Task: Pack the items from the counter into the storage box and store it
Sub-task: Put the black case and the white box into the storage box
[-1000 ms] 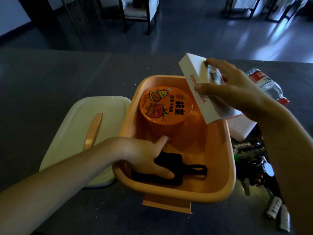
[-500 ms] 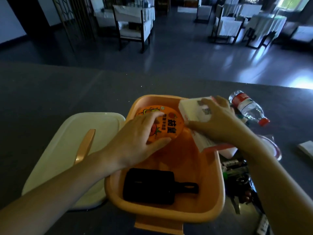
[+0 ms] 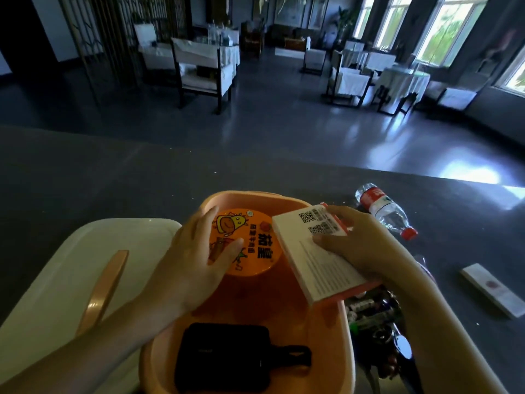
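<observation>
**Both hands in the box: one on the noodle bowl, one on the white carton**

I'm looking down into the orange storage box (image 3: 326,345) on the grey counter (image 3: 113,189). My left hand (image 3: 193,263) lies on the round orange noodle bowl (image 3: 255,251) at the far end of the box, fingers (image 3: 206,220) spread along its left edge, thumb across the printed lid. It's a loose, open-handed hold, not a clenched one.

My right hand (image 3: 360,245) grips the white carton (image 3: 309,260): thumb pressed flat on its printed top face, the other fingers curled around the far end near the QR codes. The carton sits tilted over the right rim of the box, its left edge touching the noodle bowl's lid, its near corner hanging past the box wall.

At the near end of the box lies a black pouch (image 3: 224,356) with a strap, clear of both hands. The cream lid (image 3: 71,265) with its orange handle rests on the counter, just left of the box. To the right, a water bottle (image 3: 386,211) lies on its side, and a pile of small dark items (image 3: 377,322) sits against the box wall.
</observation>
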